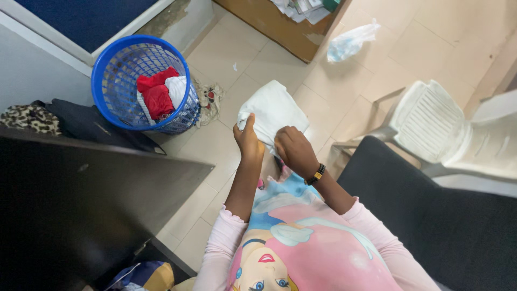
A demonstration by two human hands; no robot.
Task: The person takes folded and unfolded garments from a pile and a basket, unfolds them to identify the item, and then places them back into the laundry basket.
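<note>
Bench [81, 199]: dark, left of the white cloth, with dark and leopard-print fabric piled at its far edge.
Chair [447, 129]: white plastic, right of the white cloth, beyond a black seat.
Basket [116, 59]: blue, mesh-sided, on the tiled floor left of the white cloth; red and white garments lie inside.
White cloth [277, 108]: held up over the floor, in front of the person's chest, pinched at its near edge.
Left hand [249, 141]: grip closed on the cloth's left corner, thumb up.
Right hand [293, 151]: grip closed on the cloth just beside the left; beaded bracelet at the wrist.
</note>
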